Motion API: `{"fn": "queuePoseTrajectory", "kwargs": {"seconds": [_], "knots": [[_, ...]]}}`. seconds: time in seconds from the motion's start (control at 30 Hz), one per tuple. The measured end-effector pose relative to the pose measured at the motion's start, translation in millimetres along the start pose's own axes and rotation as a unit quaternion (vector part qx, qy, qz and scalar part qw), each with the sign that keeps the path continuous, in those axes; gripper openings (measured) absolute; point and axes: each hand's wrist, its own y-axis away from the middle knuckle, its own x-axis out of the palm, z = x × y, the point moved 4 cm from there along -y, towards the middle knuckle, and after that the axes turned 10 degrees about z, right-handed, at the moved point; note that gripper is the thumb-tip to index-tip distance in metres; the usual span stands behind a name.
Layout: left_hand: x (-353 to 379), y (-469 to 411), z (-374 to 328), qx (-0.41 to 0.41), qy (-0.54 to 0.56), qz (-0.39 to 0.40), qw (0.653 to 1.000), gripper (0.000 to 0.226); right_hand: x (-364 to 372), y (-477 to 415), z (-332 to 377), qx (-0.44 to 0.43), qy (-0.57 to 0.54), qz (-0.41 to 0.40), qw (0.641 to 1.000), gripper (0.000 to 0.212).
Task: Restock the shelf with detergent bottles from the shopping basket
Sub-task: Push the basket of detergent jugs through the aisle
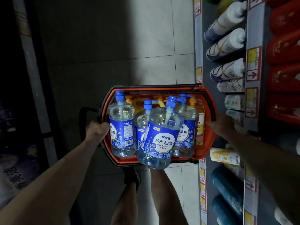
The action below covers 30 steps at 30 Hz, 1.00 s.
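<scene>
The left hand (97, 129) grips the left rim and the right hand (219, 125) the right rim of the orange shopping basket (209, 95), packed with blue-labelled detergent bottles (159, 138), beside the shelf (206, 46).

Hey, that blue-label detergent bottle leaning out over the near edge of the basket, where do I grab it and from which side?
Take the front bottle by its narrow neck just under the blue pump head, coming down from above. Its round body looks too wide for one hand and is pressed against neighbouring bottles in the basket, while the neck stands free.
</scene>
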Motion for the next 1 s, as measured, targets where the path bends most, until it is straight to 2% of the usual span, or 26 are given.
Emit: {"fn": "queuePoseTrajectory", "kwargs": {"seconds": [0.1,0.3,0.43,0.5,0.53,0.63,0.67,0.87,1.0], "knots": [[-3.5,0.1,-0.3,-0.006,-0.001,0.016,1.000,0.075,1.4,2.9,2.3,0.006,-0.001,0.006,1.000,0.039],[-7.1,-16.3,29.1,0.003,-0.010,0.064,0.998,0.061,5.8,22.3,9.7,0.043,-0.015,0.020,0.999,0.045],[7.0,-97.9,97.6,0.032,-0.072,0.090,0.993,0.069,28.6,-23.3,-41.6,0.029,0.009,0.045,0.999,0.087],[5.2,-96.4,99.1,0.038,-0.121,0.112,0.986,0.071,28.2,-15.0,-41.9,0.014,0.023,0.067,0.997,0.096],[-3.4,-70.7,83.1,0.035,-0.131,0.117,0.984,0.066,18.8,14.0,-24.8,0.008,0.030,0.081,0.996,0.093],[-31.5,32.3,22.5,0.044,-0.183,0.118,0.975,0.044,-2.9,99.6,22.4,-0.037,0.096,0.109,0.989,0.048],[-35.6,51.6,16.0,0.052,-0.204,0.117,0.971,0.042,-5.7,115.8,28.9,-0.056,0.104,0.103,0.988,0.042],[-45.8,133.7,-6.0,0.100,-0.250,0.137,0.953,0.048,-2.3,191.6,42.8,-0.101,0.104,0.080,0.986,0.028],[-48.4,190.0,-28.9,0.167,-0.273,0.123,0.940,0.053,4.0,239.9,45.3,-0.132,0.112,0.059,0.983,0.043]]}}
